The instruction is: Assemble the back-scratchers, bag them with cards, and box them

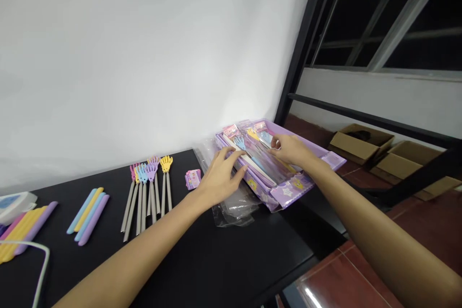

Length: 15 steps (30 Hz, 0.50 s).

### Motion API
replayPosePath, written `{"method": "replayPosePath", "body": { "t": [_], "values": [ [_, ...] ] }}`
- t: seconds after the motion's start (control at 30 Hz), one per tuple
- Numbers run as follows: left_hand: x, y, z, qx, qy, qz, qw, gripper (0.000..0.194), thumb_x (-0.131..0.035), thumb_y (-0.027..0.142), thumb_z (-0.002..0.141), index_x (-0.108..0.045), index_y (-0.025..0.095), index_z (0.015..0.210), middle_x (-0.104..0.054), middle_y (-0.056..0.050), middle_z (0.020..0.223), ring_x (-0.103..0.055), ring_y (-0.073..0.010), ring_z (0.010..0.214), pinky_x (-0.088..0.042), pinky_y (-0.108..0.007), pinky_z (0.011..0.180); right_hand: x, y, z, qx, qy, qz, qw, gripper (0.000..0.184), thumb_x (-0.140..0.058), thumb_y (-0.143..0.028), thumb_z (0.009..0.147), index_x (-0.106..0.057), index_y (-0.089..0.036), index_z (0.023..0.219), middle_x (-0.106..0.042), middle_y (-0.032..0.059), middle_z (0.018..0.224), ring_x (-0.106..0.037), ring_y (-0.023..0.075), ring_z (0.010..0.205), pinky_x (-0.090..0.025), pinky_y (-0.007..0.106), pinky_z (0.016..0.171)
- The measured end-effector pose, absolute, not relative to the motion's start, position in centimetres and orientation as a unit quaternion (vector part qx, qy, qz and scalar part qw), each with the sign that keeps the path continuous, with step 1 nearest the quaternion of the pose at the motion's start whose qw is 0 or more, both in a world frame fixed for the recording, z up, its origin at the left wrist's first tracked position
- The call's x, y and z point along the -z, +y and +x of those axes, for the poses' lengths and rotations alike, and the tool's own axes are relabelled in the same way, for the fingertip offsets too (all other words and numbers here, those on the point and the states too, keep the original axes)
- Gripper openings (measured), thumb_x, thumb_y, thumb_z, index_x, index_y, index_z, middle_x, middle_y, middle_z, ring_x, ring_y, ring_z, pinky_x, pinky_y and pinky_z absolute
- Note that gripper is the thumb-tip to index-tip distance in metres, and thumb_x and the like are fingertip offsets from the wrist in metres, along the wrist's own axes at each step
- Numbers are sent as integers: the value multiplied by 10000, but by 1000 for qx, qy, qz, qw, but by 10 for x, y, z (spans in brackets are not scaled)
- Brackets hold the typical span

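Note:
A purple display box [334, 160] holds several back scratchers in clear bags [258, 156], with blue and yellow hand-shaped heads and printed cards. My right hand [290, 150] reaches over the box, fingers pinched on a bagged back scratcher near its head. At the box's near left side, my left hand [221, 175] is open, thumb and fingers apart, nothing in its grasp. Beneath and beside it lie clear plastic bags [236, 207]. Left of these is a small stack of printed cards [193, 179]. Several unbagged back scratchers with metal rods [147, 192] lie farther left.
Coloured handle tubes [88, 214] lie on the black table [216, 255], and more tubes [31, 231] sit at far left by a white device [16, 206] and a white cable [45, 264]. Cardboard boxes [361, 147] stand on the red floor beyond a black metal frame [371, 120].

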<state>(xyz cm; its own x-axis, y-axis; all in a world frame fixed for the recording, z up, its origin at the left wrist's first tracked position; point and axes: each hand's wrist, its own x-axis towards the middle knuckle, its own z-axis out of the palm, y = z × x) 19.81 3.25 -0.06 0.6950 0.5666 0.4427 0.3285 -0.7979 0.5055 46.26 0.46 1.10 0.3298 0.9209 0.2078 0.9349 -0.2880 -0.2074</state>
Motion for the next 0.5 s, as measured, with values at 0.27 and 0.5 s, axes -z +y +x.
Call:
{"method": "replayPosePath", "body": {
  "t": [0.27, 0.5],
  "values": [
    [-10, 60, 128, -264, 342, 884, 176, 271, -481, 305, 973, -686, 195, 1113, -746, -80, 1058, -691, -260, 981, -542, -429, 914, -57, 4, 391, 79, -673, -702, 221, 126, -616, -267, 859, -712, -188, 839, -756, 114, 970, -671, 301, 987, -469, 404, 894],
    [11, 70, 81, -196, 274, 937, 87, 314, -654, 331, 909, -702, 187, 1183, -719, -117, 1185, -613, -301, 1183, -488, -477, 1032, -59, 20, 292, -24, -703, -667, 246, 156, -561, -220, 897, -713, -194, 919, -775, 110, 946, -720, 262, 902, -515, 346, 778]
  ]
}}
